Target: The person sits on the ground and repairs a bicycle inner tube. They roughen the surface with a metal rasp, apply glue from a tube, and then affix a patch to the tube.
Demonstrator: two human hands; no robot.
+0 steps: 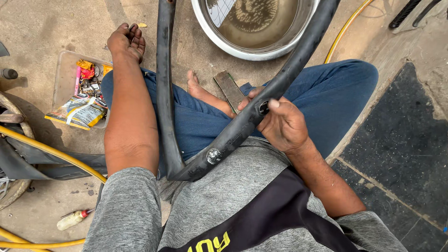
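A black rubber inner tube [233, 133] lies folded across my lap, its two arms running up past my knees. Two round patches show on it, one near the fold and one under my thumb. My right hand [280, 123] grips the tube's right arm with the thumb pressing on the upper patch. My left hand [127, 41] reaches out over my left knee with its fingers curled, holding nothing I can see, just beyond a clear plastic box [63, 74] of small repair items.
A metal basin [219, 35] of murky water stands ahead. A flat rasp-like tool [228, 86] lies by my bare foot. Yellow hoses [51, 151] cross the left floor, next to a tyre [14, 140] and a small screwdriver [72, 219]. Dark tiles are at the right.
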